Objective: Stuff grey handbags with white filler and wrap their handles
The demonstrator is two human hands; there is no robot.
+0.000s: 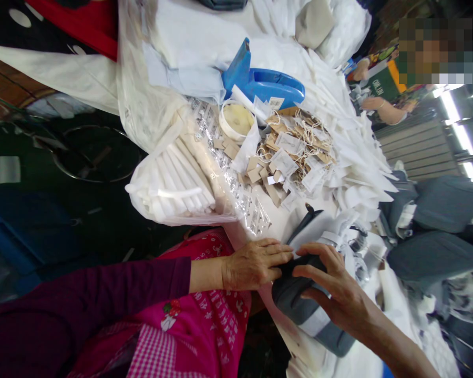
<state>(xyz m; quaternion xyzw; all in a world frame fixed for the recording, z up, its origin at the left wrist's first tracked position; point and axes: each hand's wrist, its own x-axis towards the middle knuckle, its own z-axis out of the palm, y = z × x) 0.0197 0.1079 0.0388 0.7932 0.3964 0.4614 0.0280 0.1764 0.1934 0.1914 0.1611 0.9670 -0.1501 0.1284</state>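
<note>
A dark grey zip bag [295, 296] with a pale band lies at the table's near edge, a white sheet sticking out of its top. My left hand [254, 264], in a purple sleeve, has its fingers stretched along the bag's upper edge, with the thumb bent below and the edge between them. From the lower right, my right hand [331, 281] curves over the bag, fingers spread and thumb against the dark fabric. What lies under the right fingertips is partly hidden. Just beyond the hands is a black zip pull [309, 208].
Brown tags with white strings [295, 149] lie in a heap near a tape roll [238, 119] and a blue tape dispenser [264, 84]. A plastic bag of white rolls [173, 184] sits at the table edge. Grey bags [437, 257] are piled right; a co-worker's arm [386, 109] shows behind.
</note>
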